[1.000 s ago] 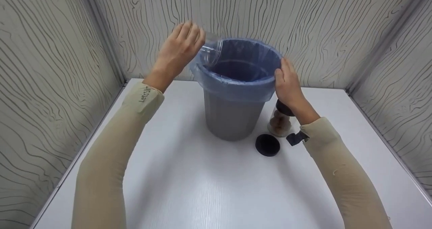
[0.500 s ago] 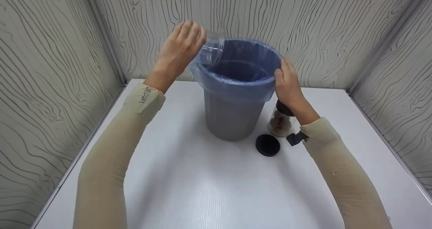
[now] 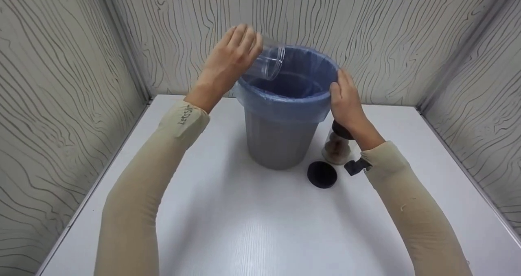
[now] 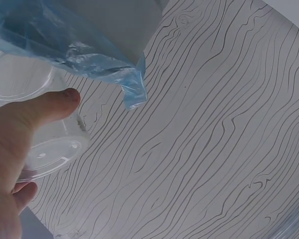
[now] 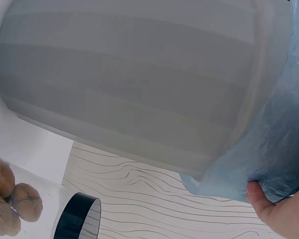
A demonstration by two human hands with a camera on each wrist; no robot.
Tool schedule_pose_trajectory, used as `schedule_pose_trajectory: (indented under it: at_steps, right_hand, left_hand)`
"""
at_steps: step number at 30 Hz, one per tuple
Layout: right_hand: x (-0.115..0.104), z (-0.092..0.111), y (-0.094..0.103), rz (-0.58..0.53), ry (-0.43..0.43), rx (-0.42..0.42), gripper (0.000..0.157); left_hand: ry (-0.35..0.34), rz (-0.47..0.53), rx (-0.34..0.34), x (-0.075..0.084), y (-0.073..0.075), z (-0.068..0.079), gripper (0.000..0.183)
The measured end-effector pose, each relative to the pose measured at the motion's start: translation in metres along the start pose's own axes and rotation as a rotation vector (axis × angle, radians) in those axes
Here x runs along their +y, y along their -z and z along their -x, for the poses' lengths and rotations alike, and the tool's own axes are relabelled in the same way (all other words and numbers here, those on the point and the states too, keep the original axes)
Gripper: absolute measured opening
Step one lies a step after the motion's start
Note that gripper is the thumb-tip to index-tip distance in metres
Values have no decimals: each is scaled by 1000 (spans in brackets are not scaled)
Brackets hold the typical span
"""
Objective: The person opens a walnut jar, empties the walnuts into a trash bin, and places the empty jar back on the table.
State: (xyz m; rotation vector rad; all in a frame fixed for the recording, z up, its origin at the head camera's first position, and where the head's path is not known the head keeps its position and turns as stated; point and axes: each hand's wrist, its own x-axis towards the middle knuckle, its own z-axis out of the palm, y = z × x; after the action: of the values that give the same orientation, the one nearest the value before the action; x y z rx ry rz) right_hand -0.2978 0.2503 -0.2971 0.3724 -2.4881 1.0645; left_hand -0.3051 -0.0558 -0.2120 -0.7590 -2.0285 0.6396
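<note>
My left hand (image 3: 234, 54)'s wrapped round the clear jar (image 3: 272, 62), over the lined bin (image 3: 281, 141); right hand (image 3: 346, 101) touches its rim, can't tell if pinching. Jar looks light, stiff, maybe slick, so I'd hold near the base. Long axis leans sideways, mouth rightward, slightly down.
</note>
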Motion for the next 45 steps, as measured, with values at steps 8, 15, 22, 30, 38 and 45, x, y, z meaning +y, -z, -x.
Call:
schedule_pose_trajectory:
  at_steps: [8,15,22,30,38,45]
  right_hand:
    - [-3,1,1,-7,-5,-16,57]
    - [-4,1,1,0,-9,-9,56]
    - [-2,1,1,4,-5,4,56]
    - [-2,2,1,14,-4,13,56]
    - [-1,1,1,10,-8,8,57]
    - [-1,0,0,7,-13,8,56]
  left_hand:
    - [32,12,50,0,-2,0,47]
    - [103,130,73,-4,-6,5,46]
    - [90,57,73,-6,-8,8,46]
    - [171,237,9,-8,-8,13,61]
    - [234,318,-51,-11,-4,16,84]
    - [288,377,-64,-12,-12,26,87]
